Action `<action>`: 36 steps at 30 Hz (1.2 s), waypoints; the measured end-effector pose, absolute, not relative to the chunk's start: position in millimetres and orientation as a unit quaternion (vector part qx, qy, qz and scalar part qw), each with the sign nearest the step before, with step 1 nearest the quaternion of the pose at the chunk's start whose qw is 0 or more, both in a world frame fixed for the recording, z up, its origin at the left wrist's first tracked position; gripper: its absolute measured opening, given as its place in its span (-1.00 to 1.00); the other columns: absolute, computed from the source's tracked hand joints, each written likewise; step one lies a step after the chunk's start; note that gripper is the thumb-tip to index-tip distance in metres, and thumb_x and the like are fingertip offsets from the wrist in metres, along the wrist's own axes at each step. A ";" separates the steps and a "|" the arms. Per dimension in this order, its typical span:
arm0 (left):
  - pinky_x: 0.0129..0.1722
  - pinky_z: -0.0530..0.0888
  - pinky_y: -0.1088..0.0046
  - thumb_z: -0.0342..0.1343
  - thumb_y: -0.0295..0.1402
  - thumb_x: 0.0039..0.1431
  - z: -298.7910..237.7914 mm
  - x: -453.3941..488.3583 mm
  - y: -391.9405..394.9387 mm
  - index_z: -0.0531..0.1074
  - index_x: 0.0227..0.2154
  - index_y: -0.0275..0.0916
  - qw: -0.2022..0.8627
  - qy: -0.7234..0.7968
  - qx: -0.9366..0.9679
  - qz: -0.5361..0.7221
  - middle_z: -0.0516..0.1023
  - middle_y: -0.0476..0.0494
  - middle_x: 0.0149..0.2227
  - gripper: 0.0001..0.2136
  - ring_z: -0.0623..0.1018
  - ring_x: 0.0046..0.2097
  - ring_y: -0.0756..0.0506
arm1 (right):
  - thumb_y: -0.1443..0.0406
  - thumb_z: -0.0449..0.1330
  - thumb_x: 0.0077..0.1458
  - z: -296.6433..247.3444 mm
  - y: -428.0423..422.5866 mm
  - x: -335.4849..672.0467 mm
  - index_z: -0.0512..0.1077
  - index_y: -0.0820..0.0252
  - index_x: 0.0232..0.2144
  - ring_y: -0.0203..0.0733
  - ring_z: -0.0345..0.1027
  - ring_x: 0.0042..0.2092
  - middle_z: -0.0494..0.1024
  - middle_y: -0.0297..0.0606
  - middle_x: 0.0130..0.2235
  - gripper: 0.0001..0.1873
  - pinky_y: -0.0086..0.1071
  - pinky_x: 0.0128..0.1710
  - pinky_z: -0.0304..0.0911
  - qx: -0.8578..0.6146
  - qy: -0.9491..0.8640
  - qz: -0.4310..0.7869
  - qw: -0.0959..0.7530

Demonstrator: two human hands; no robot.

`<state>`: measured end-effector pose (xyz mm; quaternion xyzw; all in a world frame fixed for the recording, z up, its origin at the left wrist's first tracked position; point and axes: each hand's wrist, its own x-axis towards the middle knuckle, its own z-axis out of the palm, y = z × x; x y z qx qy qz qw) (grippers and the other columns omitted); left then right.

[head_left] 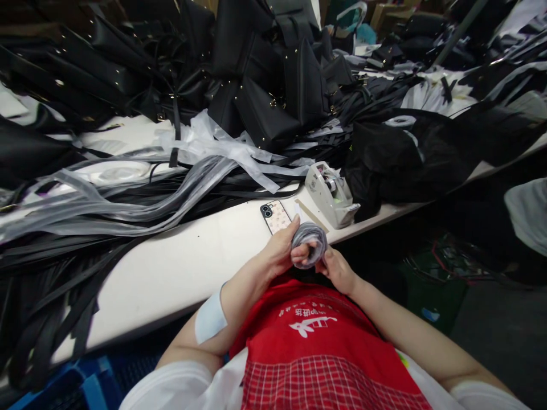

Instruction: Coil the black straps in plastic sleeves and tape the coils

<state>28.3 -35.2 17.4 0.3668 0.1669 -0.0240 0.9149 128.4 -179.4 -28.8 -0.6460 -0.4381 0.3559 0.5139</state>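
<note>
Black bags (pixel 267 114) crowd the white table (pixel 171 267); by its near edge I have a grey coil (pixel 308 229) in my left hand (pixel 281 246), my right hand (pixel 339 270) seemingly pinching its rim. It's wound; translucent strips (pixel 200 185) lie loose beyond.

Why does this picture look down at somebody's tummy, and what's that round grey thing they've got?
There's no robot here, just a person wearing a camera on their head. It looks forward and down, so you see their red apron and bare hands. The left hand and right hand are both at a grey roll, a strip wound into a ring. On the white table lie a phone, a tape dispenser and long strips. Behind them are piled black bags.
</note>
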 end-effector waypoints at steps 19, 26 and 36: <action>-0.22 0.48 0.39 0.21 0.00 0.04 -0.3 17.6 -60.5 0.43 -0.24 -0.35 0.792 0.131 0.592 0.064 0.55 -0.15 -0.30 -0.54 0.52 -0.31 -0.05 | -0.19 0.25 -0.06 1.0 -186.6 151.0 0.36 0.17 -0.28 -0.32 0.16 -0.59 0.40 -0.35 -0.49 -0.42 -0.40 -0.60 0.19 -0.623 -0.293 0.398 0.606; 0.06 0.40 0.21 0.16 -0.13 0.15 0.6 7.4 -54.1 0.22 0.20 -0.31 0.606 0.085 0.789 0.049 0.47 -0.34 0.06 -0.39 0.50 0.01 -0.19 | 0.02 0.21 0.11 20.8 -200.4 192.5 0.50 0.20 -0.14 -0.07 0.43 -0.18 0.59 -0.26 -0.19 -0.58 -0.33 -0.16 0.28 -0.630 -0.544 0.500 0.239; -0.19 0.47 0.44 -0.03 -0.13 0.28 -17.3 16.8 -68.2 0.41 0.01 -0.22 0.647 0.233 0.704 0.181 0.57 -0.12 -0.20 -0.63 0.53 -0.25 -0.06 | -0.03 0.20 0.11 -8.8 -202.4 164.7 0.41 0.27 -0.04 -0.02 0.40 -0.13 0.55 -0.15 -0.14 -0.45 -0.26 -0.09 0.29 -0.667 -0.495 0.395 0.391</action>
